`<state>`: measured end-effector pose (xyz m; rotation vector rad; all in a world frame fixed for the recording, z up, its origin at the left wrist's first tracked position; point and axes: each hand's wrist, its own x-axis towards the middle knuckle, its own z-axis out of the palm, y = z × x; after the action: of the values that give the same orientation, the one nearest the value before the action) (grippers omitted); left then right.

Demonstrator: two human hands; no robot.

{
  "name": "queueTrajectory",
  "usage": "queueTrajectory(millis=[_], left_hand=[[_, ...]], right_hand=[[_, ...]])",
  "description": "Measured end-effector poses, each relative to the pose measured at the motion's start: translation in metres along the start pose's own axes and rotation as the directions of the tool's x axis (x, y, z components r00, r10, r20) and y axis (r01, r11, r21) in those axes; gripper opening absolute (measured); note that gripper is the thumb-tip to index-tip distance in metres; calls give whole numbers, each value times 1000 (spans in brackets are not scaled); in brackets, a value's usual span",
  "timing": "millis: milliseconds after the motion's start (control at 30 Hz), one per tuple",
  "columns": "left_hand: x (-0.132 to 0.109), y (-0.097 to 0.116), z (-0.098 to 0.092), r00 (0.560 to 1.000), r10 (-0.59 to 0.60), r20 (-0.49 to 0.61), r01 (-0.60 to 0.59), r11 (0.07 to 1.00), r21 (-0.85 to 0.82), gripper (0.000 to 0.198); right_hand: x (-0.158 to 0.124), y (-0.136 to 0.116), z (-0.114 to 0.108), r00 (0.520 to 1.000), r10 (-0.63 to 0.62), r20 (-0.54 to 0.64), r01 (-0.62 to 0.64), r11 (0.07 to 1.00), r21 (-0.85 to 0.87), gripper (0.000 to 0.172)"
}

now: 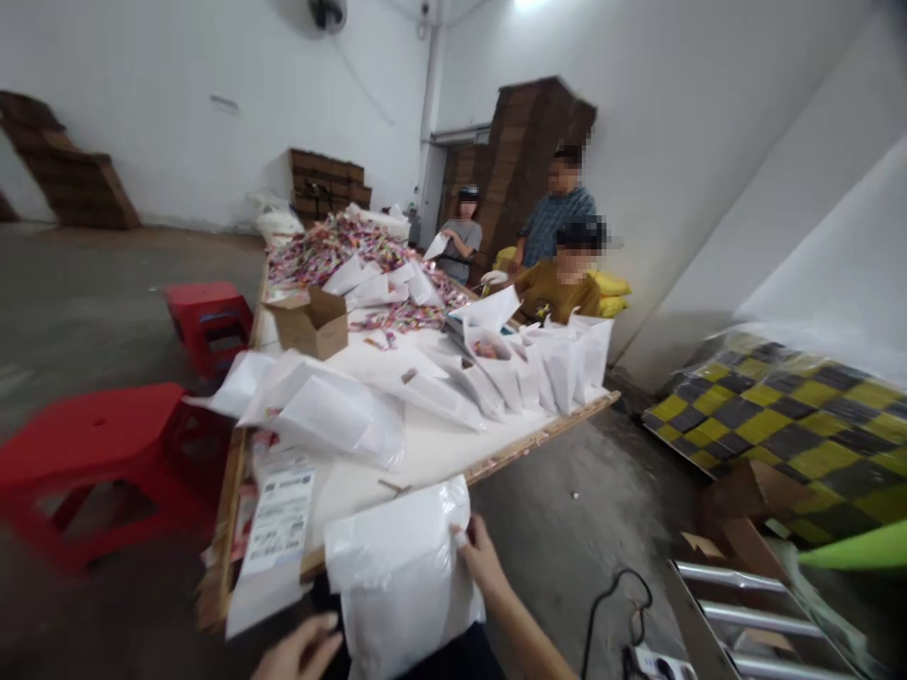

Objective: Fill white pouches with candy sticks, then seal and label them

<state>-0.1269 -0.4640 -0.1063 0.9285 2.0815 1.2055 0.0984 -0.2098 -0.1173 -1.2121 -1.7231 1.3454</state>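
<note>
A plump white plastic mailing bag (403, 576) with its top folded over is held against the table's near edge, close to my body. My right hand (483, 563) grips its right side, thumb on the front face. My left hand (301, 650) is low in the view, left of the bag and apart from it, fingers loosely bent with nothing in them. Just beyond that hand, a printed shipping label (282, 510) on white backing hangs over the table corner. Flat white bags (333, 406) lie behind it, and several filled, standing white bags (521, 368) line the right side.
Small colourful packets (340, 246) are heaped on the white table (432, 453) beyond an open cardboard box (308, 323). Red stools (92, 434) stand left. Three people are on the far right side. A roller conveyor (758, 604) and a power strip (662, 663) are at lower right.
</note>
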Motion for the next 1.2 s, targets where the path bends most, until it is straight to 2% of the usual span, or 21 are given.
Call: queueTrajectory(millis=[33, 100, 167, 233, 333, 433, 533, 633, 700, 767, 867, 967, 1033, 1100, 1133, 1200], left_hand=[[-5, 5, -15, 993, -8, -117, 12, 999, 32, 39], [-13, 15, -44, 953, -28, -302, 56, 995, 84, 38], [-14, 22, -63, 892, -58, -447, 112, 989, 95, 39], [-11, 24, -71, 852, -82, -517, 135, 989, 65, 41], [-7, 26, -68, 813, -62, -579, 143, 985, 95, 42], [0, 35, -66, 783, 22, -621, 176, 951, 256, 39], [15, 51, -72, 811, 29, -584, 275, 862, 425, 37], [37, 67, -77, 856, -79, -511, 392, 744, 542, 41], [52, 74, -77, 872, -142, -469, 423, 700, 575, 40], [62, 75, -78, 880, -158, -448, 418, 704, 574, 34], [64, 69, -85, 880, -104, -463, 334, 829, 448, 22], [53, 64, -97, 880, -97, -465, 154, 984, 85, 29], [43, 65, -104, 906, -151, -396, 86, 981, -176, 44], [30, 69, -109, 925, -209, -318, 100, 940, -326, 56], [24, 71, -110, 936, -224, -271, 115, 924, -366, 59], [15, 72, -112, 956, -237, -172, 148, 898, -415, 62]], right_hand=[[-5, -4, -9, 997, -35, -75, 32, 999, -38, 72], [-12, -18, -24, 964, -137, -228, 117, 988, -102, 63], [-11, -36, -33, 936, -216, -278, 189, 974, -122, 57], [-7, -56, -33, 941, -251, -229, 231, 967, -109, 49], [-8, -86, -19, 953, -302, -37, 298, 951, -79, 36], [-10, -114, 6, 898, -411, 155, 429, 897, -106, 25], [-8, -136, 37, 814, -509, 280, 552, 828, -98, 17], [-7, -148, 66, 744, -556, 371, 612, 790, -44, 15], [-9, -150, 80, 715, -552, 428, 619, 785, -20, 15], [-11, -146, 91, 705, -531, 471, 606, 796, -10, 14], [-13, -140, 105, 717, -508, 477, 581, 814, -7, 15], [-11, -140, 127, 758, -514, 402, 555, 831, 15, 24], [-7, -146, 150, 800, -485, 354, 503, 863, 47, 46], [-1, -154, 175, 846, -391, 363, 383, 919, 97, 67], [1, -159, 187, 861, -333, 384, 308, 943, 128, 71], [2, -166, 204, 879, -256, 401, 189, 962, 199, 65]])
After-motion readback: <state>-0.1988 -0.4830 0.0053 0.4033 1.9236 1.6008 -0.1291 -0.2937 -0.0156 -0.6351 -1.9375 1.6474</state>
